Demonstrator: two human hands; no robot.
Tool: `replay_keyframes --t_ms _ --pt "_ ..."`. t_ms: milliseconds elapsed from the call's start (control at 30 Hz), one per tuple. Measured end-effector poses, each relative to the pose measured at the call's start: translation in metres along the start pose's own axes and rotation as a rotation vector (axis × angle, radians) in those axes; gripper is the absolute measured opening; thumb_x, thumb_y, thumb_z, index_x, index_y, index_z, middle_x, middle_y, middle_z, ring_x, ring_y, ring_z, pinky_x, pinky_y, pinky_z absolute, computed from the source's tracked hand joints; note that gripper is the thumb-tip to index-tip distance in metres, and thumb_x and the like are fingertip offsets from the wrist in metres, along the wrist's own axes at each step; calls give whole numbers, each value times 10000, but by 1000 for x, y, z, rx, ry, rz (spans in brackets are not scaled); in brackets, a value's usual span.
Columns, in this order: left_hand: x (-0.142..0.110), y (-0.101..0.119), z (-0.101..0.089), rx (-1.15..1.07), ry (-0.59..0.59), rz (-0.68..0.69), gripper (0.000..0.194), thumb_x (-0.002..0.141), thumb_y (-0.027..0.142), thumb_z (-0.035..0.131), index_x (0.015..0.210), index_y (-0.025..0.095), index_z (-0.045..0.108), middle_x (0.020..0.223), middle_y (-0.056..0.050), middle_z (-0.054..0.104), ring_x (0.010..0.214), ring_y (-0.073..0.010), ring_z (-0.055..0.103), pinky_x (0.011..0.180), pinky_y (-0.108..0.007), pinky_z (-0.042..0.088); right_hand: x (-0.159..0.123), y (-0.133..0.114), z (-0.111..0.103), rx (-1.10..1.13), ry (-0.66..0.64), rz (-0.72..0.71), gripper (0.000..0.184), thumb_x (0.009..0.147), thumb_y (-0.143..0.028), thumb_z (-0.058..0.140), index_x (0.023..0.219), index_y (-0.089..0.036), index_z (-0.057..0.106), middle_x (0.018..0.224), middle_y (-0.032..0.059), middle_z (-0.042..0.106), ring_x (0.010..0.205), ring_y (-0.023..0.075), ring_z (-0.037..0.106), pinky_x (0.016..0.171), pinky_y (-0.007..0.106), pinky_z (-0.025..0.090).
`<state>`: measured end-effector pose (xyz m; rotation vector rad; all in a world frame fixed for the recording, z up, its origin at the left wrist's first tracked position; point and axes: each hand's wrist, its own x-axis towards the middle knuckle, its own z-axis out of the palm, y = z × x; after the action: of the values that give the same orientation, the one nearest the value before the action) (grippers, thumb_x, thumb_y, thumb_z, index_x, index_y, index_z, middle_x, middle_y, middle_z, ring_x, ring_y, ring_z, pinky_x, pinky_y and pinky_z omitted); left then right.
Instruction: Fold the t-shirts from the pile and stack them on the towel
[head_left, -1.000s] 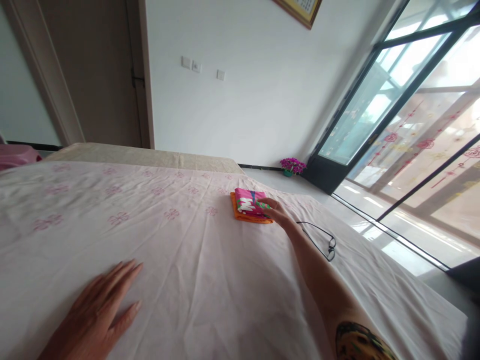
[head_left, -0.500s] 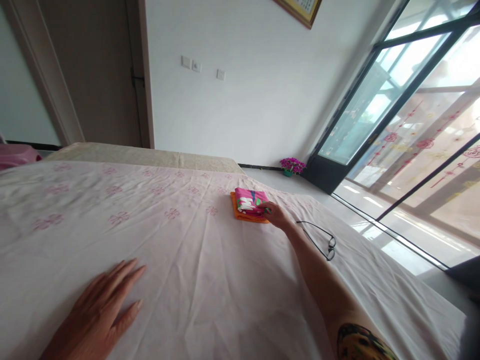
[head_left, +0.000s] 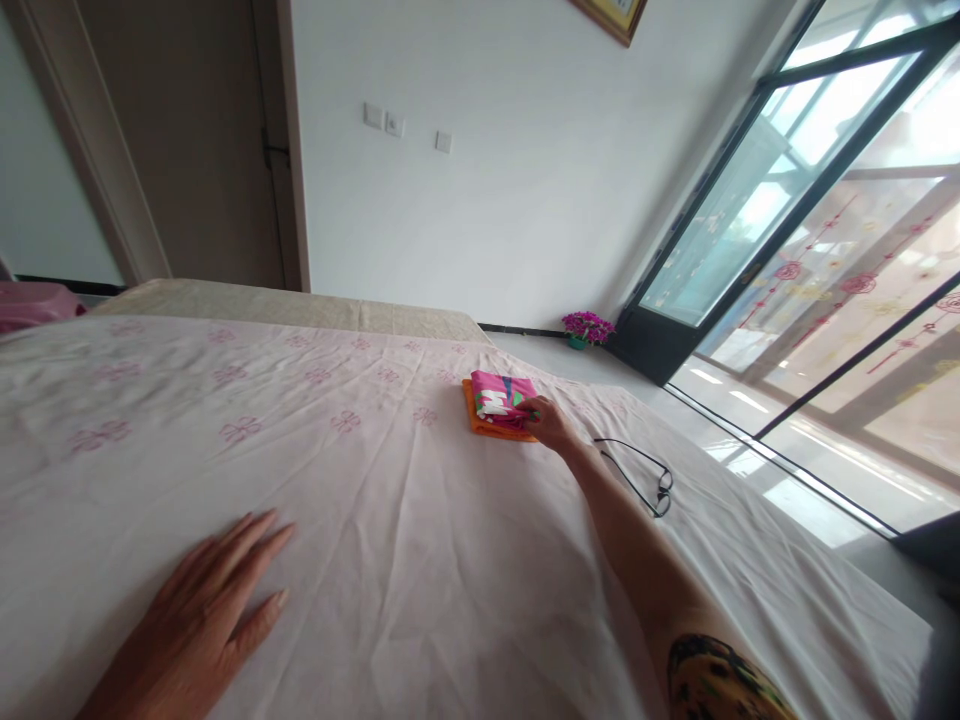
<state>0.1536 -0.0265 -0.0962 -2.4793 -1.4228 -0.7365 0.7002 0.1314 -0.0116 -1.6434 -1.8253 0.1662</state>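
Here the person leans over a bed covered with a pale pink sheet (head_left: 390, 520) printed with small flowers. The right hand (head_left: 551, 425) is stretched far out, toward about one o'clock from the person, and its fingers (head_left: 529, 408) are closed on the near right corner of a folded pink cloth (head_left: 499, 392), which is lifted a little at that corner. This pink cloth lies on top of a folded orange cloth (head_left: 480, 425), and both rest on the sheet at the far right part of the bed. The left hand (head_left: 199, 620) lies flat on the sheet at about ten o'clock, fingers spread and holding nothing, well apart from the cloths. A pair of glasses (head_left: 641, 475) lies on the sheet just beside the right forearm, at its three o'clock side. On the floor near the window stands a small pot of purple flowers (head_left: 587, 328).
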Motion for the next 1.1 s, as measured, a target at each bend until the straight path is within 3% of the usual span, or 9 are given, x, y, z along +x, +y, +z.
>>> replay_keyframes --t_ms 133,367,533,767,967,1100 --pt "1 1 -2 4 3 0 540 891 484 515 1387 271 513 1430 -58 570 1320 -284 519 1119 -455 381 2 -8 0 -29 -12 60 310 603 -149 698 889 -245 772 920 23 726 918 237 627 898 349 488" --pt "1 1 -1 19 1 11 538 900 486 502 1391 265 498 1430 -69 567 1322 -282 514 1117 -462 373 -1 -25 -16 420 -194 275 387 540 -115 704 907 -215 777 892 10 746 858 225 654 768 279 515" --pt "2 2 -2 18 -4 5 552 892 492 518 1393 263 499 1445 -74 551 1328 -284 508 1112 -453 383 -5 -25 -30 497 -279 306 476 576 -180 753 1051 -208 764 1017 31 753 928 242 661 796 293 527" --pt "4 3 -5 29 0 28 550 891 469 533 1399 264 483 1435 -78 558 1307 -272 527 1103 -440 394 1 -6 -20 362 -301 174 511 660 -266 727 1165 -187 716 1117 60 727 1018 256 655 881 346 517" --pt "4 4 -6 19 8 26 536 895 469 523 1388 259 499 1427 -74 566 1307 -279 527 1093 -449 406 10 -7 -4 -55 -162 -61 302 704 -216 678 993 -205 762 980 49 728 925 235 654 889 354 492" --pt "4 5 -8 11 12 18 533 891 469 527 1380 256 516 1418 -66 576 1298 -278 536 1096 -444 408 8 -11 -1 -284 -77 -60 197 778 -290 667 938 -197 735 932 49 697 870 207 621 806 305 469"
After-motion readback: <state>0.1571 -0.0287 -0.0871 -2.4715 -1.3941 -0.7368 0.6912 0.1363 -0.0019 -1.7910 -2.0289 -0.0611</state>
